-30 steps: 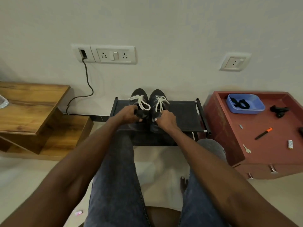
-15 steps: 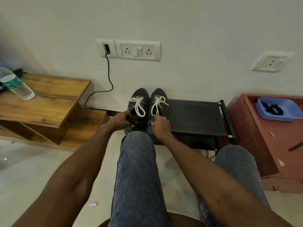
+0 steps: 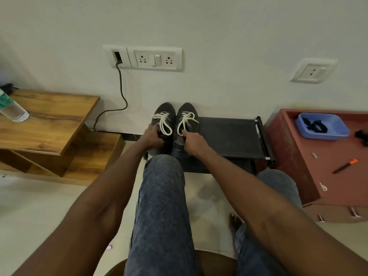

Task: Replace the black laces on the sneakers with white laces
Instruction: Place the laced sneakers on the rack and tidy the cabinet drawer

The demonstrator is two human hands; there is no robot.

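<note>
Two dark sneakers stand side by side, toes to the wall, at the left end of a black rack (image 3: 235,136). Both carry white laces tied in bows. My left hand (image 3: 152,137) grips the heel end of the left sneaker (image 3: 162,112). My right hand (image 3: 194,143) grips the heel end of the right sneaker (image 3: 188,112), its fingers curled near the lace loop. Black laces (image 3: 316,125) lie bundled in a blue tray (image 3: 338,134) on the red cabinet at the right.
A wooden side table (image 3: 49,120) with a water bottle (image 3: 12,109) stands at the left. A cable (image 3: 121,92) hangs from the wall socket. The red cabinet (image 3: 328,168) holds a pen, a key and small bits. My knees sit in front of the rack.
The sneakers and both hands have shifted toward the rack's left end. My view swung left, then partly back right. Both hands kept their hold.
</note>
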